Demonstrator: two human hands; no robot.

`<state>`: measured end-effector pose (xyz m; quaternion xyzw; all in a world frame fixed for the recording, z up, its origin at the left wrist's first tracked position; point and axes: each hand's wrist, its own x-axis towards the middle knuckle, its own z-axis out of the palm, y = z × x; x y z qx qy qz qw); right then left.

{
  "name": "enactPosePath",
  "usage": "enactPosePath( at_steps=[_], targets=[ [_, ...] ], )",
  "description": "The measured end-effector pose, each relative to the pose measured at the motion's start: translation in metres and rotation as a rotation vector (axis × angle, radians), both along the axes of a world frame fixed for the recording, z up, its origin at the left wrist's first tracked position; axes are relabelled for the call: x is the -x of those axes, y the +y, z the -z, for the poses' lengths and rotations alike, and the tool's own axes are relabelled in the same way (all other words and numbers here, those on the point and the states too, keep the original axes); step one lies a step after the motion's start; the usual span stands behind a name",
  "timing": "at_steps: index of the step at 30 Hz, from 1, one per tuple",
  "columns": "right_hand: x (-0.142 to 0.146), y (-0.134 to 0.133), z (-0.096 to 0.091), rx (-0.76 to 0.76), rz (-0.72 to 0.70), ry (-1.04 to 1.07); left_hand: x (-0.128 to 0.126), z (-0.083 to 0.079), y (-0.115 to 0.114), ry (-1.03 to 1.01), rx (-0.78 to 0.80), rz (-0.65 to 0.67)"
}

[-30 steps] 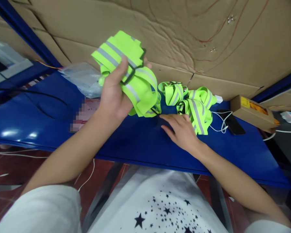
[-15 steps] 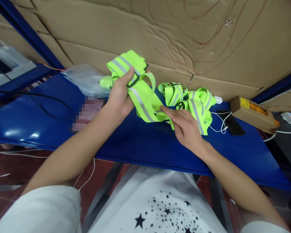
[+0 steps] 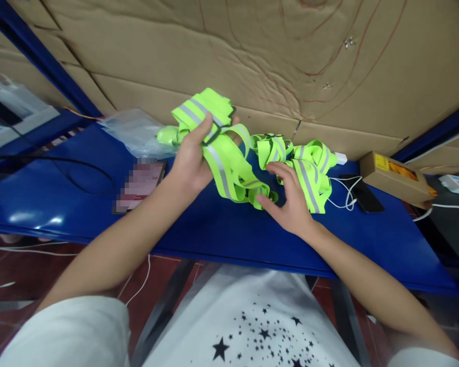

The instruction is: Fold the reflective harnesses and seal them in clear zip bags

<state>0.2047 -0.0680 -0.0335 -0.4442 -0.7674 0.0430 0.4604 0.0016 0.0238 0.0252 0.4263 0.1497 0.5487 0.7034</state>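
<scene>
My left hand [image 3: 191, 158] grips a bundle of neon-green reflective straps [image 3: 224, 153] with grey stripes and a black buckle, held just above the blue table [image 3: 199, 224]. The bundle's loose end trails down onto the table. My right hand [image 3: 288, 199] rests beside that trailing end with fingers spread, its fingertips touching the strap. Just behind the right hand lies a second pile of green reflective straps [image 3: 309, 165].
A clear plastic bag [image 3: 132, 130] lies at the back left, a blurred phone [image 3: 139, 184] in front of it. A black phone [image 3: 361, 196] with a white cable [image 3: 344, 196] and a cardboard box [image 3: 396, 176] sit at the right. A cardboard wall [image 3: 290, 56] backs the table.
The left hand has lowered the strap bundle from high above the table to just over it. The right hand moved from the bare table onto the trailing strap, then opened its fingers.
</scene>
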Motion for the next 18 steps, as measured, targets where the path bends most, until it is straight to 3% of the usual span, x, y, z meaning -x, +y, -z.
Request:
enactPosePath(
  at_steps=[4,8,11,14,18],
  targets=[
    [0.009,-0.010,-0.003,-0.038,-0.062,-0.105,-0.013,-0.001,-0.021,0.078,0.046,0.077],
    [0.009,-0.011,-0.003,0.156,-0.065,0.305,-0.010,-0.006,-0.016,0.065,0.134,-0.014],
    [0.003,-0.005,0.000,0.270,0.007,0.537,0.001,-0.010,-0.002,0.042,0.064,-0.078],
    [-0.005,0.002,0.003,0.222,0.082,0.430,0.011,-0.012,0.010,0.027,-0.044,-0.083],
    [-0.013,0.007,0.008,-0.002,0.174,0.024,0.016,-0.011,0.016,-0.041,-0.049,-0.108]
  ],
)
